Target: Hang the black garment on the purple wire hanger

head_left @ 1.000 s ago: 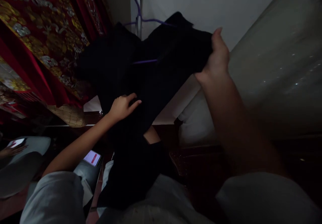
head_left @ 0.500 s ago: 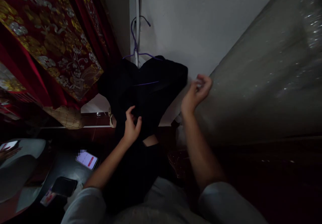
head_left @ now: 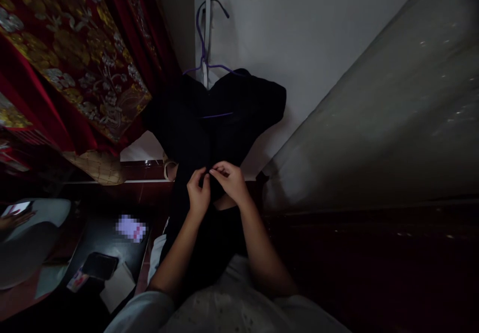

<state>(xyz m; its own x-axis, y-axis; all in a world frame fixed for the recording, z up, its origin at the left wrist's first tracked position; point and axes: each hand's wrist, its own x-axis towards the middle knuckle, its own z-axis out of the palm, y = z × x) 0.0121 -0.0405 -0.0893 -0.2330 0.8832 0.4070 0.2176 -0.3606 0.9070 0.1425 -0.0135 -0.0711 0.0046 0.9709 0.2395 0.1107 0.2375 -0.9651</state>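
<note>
A black shirt (head_left: 239, 103) with a V-shaped neck hangs from a purple wire hanger (head_left: 204, 56) against the wall. My left hand (head_left: 199, 188) is at the front of the shirt, thumb and fingers closed in a pinch on its dark cloth. Close beside it, my right hand (head_left: 230, 180) pinches at the same spot, its fingertips almost meeting the left ones. Between the fingertips the cloth is too dark for any small detail to show.
Red embroidered cloth (head_left: 90, 68) hangs at the left. A large plastic-covered bulk (head_left: 359, 123) leans at the right. On a dark table (head_left: 101, 233) lie a lit phone (head_left: 130, 228), a dark phone (head_left: 100, 266) and papers. Another person's hand (head_left: 17, 220) holds a phone at far left.
My right hand has come in from the right of the shirt to meet my left hand at its front. Both hands have closed into pinches. The view has shifted slightly.
</note>
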